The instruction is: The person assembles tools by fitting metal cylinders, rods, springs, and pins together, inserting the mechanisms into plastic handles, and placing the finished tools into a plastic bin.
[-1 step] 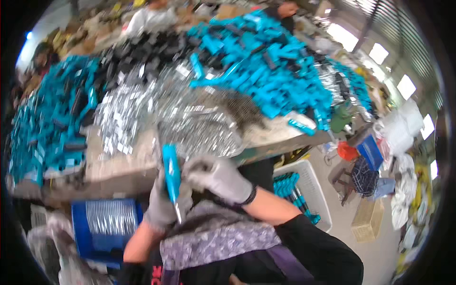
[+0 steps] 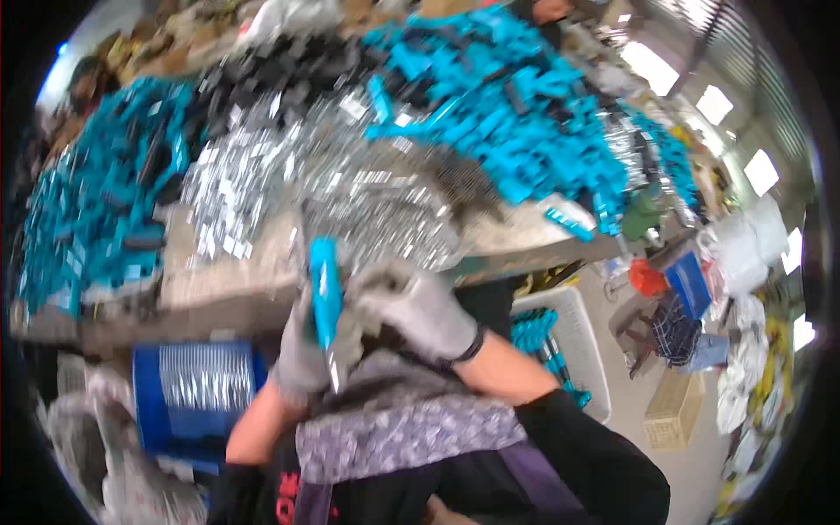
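My left hand [image 2: 302, 354], in a grey-white glove, is closed around a slim teal plastic handle [image 2: 325, 293]. The piece stands nearly upright, its teal end away from me and a narrow shiny metal end [image 2: 334, 372] toward my lap. Close on its right is my gloved right hand [image 2: 416, 306], its fingers curled and thumb and fingertips near together beside the handle. Whatever those fingertips pinch is too small and blurred to make out. Beyond both hands, a pile of shiny metal pieces [image 2: 376, 219] lies on the workbench [image 2: 232, 284].
Heaps of teal plastic parts [image 2: 96, 201] and black parts [image 2: 280, 74] cover the bench. A blue bin [image 2: 153, 420] with metal strips stands lower left. To the right, a white basket [image 2: 595, 367] holds teal-and-black pieces. Another person [image 2: 549, 12] is at the far side.
The whole scene has shifted slightly up and to the right in the picture. Both hands keep about the same pose around the teal handle.
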`<act>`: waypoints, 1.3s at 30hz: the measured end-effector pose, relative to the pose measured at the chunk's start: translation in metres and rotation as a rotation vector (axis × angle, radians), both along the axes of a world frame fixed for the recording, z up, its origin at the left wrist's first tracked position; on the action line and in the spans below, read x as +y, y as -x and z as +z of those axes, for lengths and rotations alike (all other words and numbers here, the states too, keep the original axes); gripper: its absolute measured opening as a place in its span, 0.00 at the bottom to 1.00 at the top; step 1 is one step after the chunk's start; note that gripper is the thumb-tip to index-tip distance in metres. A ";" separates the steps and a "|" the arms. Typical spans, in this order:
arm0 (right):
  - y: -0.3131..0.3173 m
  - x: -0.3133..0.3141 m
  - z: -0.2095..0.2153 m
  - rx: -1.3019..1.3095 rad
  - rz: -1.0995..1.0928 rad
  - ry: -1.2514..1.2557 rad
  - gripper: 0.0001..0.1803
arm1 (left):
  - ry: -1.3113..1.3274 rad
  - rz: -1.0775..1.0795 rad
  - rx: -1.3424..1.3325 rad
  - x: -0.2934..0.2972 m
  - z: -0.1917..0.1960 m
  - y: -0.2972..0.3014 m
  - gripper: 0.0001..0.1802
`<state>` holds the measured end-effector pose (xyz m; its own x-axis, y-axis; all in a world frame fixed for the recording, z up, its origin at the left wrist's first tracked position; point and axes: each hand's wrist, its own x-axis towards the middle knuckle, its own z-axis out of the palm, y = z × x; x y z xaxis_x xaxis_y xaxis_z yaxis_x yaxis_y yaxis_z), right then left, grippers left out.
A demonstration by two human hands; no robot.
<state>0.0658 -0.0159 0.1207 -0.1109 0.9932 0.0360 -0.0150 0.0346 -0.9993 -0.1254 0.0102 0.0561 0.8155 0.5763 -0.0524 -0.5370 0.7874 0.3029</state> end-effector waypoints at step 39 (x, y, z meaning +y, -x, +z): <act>0.036 0.007 -0.025 -0.857 0.627 -0.221 0.22 | -0.284 0.555 0.290 -0.002 0.031 0.022 0.28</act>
